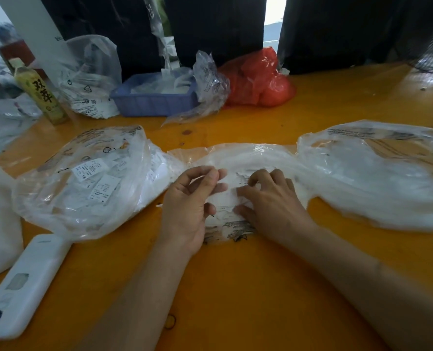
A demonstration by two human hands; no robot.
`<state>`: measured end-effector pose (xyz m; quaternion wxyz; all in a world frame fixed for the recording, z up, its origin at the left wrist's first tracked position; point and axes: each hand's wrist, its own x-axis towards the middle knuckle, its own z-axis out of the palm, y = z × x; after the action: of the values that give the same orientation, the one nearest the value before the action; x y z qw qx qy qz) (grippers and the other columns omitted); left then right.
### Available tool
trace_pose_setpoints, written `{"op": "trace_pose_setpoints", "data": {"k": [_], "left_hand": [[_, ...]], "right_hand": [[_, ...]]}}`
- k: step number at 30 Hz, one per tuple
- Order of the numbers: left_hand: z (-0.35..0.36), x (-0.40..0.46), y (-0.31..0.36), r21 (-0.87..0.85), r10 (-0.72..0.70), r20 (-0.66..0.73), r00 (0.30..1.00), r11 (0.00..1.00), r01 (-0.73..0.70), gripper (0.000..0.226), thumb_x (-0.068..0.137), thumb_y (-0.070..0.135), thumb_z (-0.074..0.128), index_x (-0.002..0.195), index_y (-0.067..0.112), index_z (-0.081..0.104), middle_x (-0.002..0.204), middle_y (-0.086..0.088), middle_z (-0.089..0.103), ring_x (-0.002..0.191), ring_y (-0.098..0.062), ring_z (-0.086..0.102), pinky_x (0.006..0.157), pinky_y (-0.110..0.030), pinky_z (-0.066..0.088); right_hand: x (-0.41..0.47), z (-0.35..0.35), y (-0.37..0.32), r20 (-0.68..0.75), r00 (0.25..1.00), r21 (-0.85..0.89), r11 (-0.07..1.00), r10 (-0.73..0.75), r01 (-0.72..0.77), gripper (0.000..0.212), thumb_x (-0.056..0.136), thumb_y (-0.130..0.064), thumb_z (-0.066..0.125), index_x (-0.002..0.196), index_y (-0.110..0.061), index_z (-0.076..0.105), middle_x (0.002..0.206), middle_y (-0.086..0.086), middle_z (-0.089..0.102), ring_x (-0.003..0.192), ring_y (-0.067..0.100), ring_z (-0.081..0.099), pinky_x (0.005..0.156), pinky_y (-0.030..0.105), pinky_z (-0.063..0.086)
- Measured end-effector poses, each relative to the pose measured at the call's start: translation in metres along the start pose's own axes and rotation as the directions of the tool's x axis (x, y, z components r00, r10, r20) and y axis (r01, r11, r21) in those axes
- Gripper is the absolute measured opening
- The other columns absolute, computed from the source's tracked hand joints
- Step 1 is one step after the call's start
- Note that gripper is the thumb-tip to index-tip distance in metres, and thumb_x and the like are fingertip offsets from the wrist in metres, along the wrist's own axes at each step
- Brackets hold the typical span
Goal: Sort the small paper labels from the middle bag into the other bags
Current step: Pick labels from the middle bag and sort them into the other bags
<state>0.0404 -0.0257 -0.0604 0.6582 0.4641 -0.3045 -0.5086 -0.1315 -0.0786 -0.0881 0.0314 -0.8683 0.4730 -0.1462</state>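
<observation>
Both my hands were down in the middle bag point(235, 158), near the front-centre of the counter point(261, 274). My left hand point(185, 209) had its fingers point(210, 177) curled narrow, thumb and forefinger pinching what looked like one of the paper labels point(221, 196), though the blur made it hard to be sure it was only one. My right hand point(271, 198) lay over the pile with fingers bent, pressing into it; whether they actually held a label, I couldn't tell.

The left bag point(83, 178) sat toward the counter's left edge with printed labels showing through its plastic, and the right bag point(377, 173) sat toward the right edge, both just beside the middle one.

The risks, as I judged them: these slips were thin and clingy, so two could have come up stuck together and one landed in the wrong bag. The size print was tiny, so a misread was easy. The neighbouring bags' mouths sagged, so a dropped label could have slid onto the counter instead of going inside. And dragging my wrist could have tugged the loose plastic and spilled the pile.
</observation>
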Motion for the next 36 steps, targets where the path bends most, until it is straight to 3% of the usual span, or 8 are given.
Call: {"op": "trace_pose_setpoints", "data": {"k": [8, 12, 16, 19, 24, 29, 32, 36], "left_hand": [[0.0, 0.003, 0.001, -0.192, 0.001, -0.043, 0.999, 0.981, -0.01, 0.025, 0.08, 0.015, 0.079, 0.104, 0.009, 0.077, 0.105, -0.018, 0.081, 0.094, -0.028, 0.081, 0.07, -0.02, 0.062], [-0.004, 0.007, -0.002, -0.232, -0.011, -0.044, 0.999, 0.973, 0.0, 0.022, 0.09, 0.007, 0.073, 0.112, 0.003, 0.072, 0.107, -0.021, 0.08, 0.1, -0.03, 0.08, 0.076, -0.023, 0.063], [-0.004, 0.006, -0.003, -0.155, 0.004, -0.034, 0.999, 0.988, -0.01, 0.015, 0.085, 0.014, 0.076, 0.099, 0.013, 0.083, 0.105, -0.017, 0.08, 0.092, -0.024, 0.08, 0.073, -0.025, 0.063], [-0.003, 0.005, -0.002, -0.132, 0.011, -0.019, 1.0, 0.991, -0.013, 0.016, 0.081, 0.019, 0.078, 0.096, 0.018, 0.085, 0.1, -0.015, 0.081, 0.088, -0.022, 0.08, 0.071, -0.025, 0.063], [0.0, 0.002, -0.003, -0.131, 0.01, 0.03, 1.0, 0.991, -0.006, 0.019, 0.079, 0.014, 0.078, 0.098, 0.012, 0.084, 0.101, -0.017, 0.08, 0.094, -0.028, 0.08, 0.075, -0.021, 0.063], [0.002, 0.0, -0.006, -0.077, -0.005, 0.077, 0.997, 0.997, 0.011, 0.021, 0.082, 0.012, 0.075, 0.103, 0.009, 0.079, 0.106, -0.016, 0.081, 0.094, -0.026, 0.081, 0.071, -0.022, 0.063], [0.002, -0.001, -0.006, -0.045, -0.013, 0.075, 0.997, 0.999, 0.016, 0.018, 0.084, 0.011, 0.075, 0.102, 0.011, 0.078, 0.104, -0.014, 0.081, 0.094, -0.024, 0.081, 0.068, -0.021, 0.062], [0.003, -0.001, -0.006, -0.08, -0.008, 0.059, 0.998, 0.997, 0.012, 0.028, 0.077, 0.011, 0.08, 0.104, 0.005, 0.076, 0.1, -0.019, 0.081, 0.092, -0.027, 0.081, 0.075, -0.021, 0.063]], "right_hand": [[-0.005, -0.011, 0.002, -0.257, 0.964, 0.266, 0.964, 0.068, 0.002, 0.012, 0.098, -0.025, 0.063, 0.092, -0.021, 0.071, 0.08, -0.01, 0.062, 0.073, 0.008, 0.055, 0.068, 0.024, 0.046], [-0.008, -0.02, 0.011, -0.251, 0.911, 0.579, 0.805, 0.327, -0.129, 0.008, 0.098, -0.03, 0.064, 0.09, -0.03, 0.066, 0.067, -0.012, 0.065, 0.069, 0.006, 0.061, 0.055, 0.017, 0.047], [-0.011, -0.029, 0.018, -0.211, 0.916, 0.635, 0.76, 0.341, -0.137, 0.006, 0.099, -0.033, 0.065, 0.096, -0.03, 0.07, 0.061, -0.016, 0.07, 0.043, 0.01, 0.058, 0.041, 0.021, 0.047], [-0.012, -0.033, 0.02, -0.165, 0.919, 0.764, 0.635, 0.359, -0.111, 0.008, 0.099, -0.034, 0.065, 0.096, -0.031, 0.071, 0.073, -0.017, 0.075, 0.05, 0.011, 0.064, 0.049, 0.03, 0.054], [-0.013, -0.035, 0.025, -0.093, 0.91, 0.887, 0.449, 0.403, -0.108, 0.017, 0.098, -0.042, 0.063, 0.086, -0.031, 0.071, 0.063, -0.005, 0.054, 0.06, 0.021, 0.041, 0.06, 0.04, 0.04], [-0.01, -0.036, 0.02, -0.05, 0.921, 0.962, 0.267, 0.385, -0.059, 0.015, 0.106, -0.025, 0.053, 0.1, -0.013, 0.06, 0.087, 0.005, 0.074, 0.077, 0.024, 0.074, 0.07, 0.037, 0.061], [-0.01, -0.032, 0.02, -0.033, 0.92, 0.964, 0.256, 0.39, -0.073, 0.004, 0.102, -0.016, 0.06, 0.104, -0.015, 0.063, 0.086, 0.0, 0.073, 0.073, 0.029, 0.075, 0.067, 0.033, 0.061], [-0.011, -0.029, 0.022, -0.039, 0.923, 0.951, 0.298, 0.382, -0.083, 0.024, 0.095, -0.011, 0.07, 0.116, -0.022, 0.064, 0.092, 0.004, 0.074, 0.083, 0.021, 0.075, 0.076, 0.031, 0.058]]}}
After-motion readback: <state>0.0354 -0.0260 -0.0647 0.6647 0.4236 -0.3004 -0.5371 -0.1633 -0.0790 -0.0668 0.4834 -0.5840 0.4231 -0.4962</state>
